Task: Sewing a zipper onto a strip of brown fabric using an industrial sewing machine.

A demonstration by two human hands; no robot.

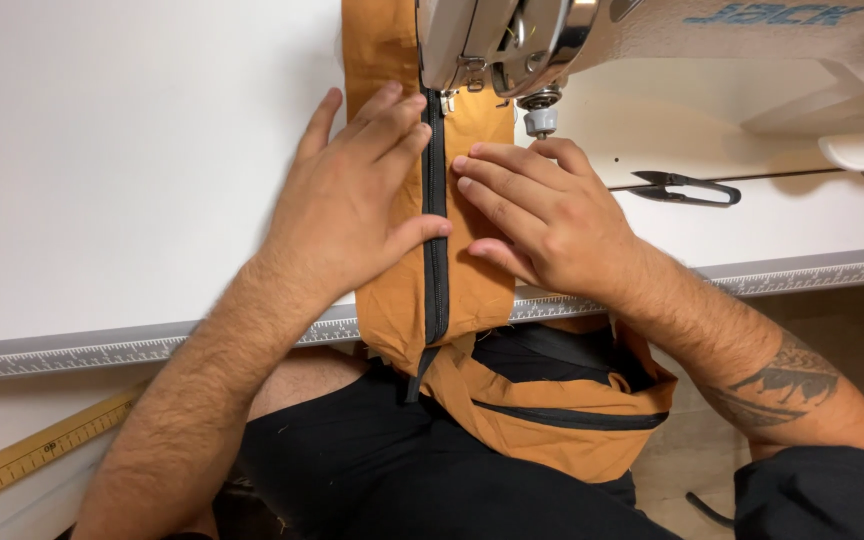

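While the ochre cotton fabric piece (472,280) with its black zipper (436,240) lies on the white sewing table (132,150) under the machine head (512,40), the left hand (352,210) and right hand (542,215) press it flat with open fingers on both sides of the zipper, grasping nothing, probably so the seam stays straight.

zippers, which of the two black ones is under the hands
The upright zipper on the table, running between left hand and right hand; the other zipper hangs unheld in the lap.
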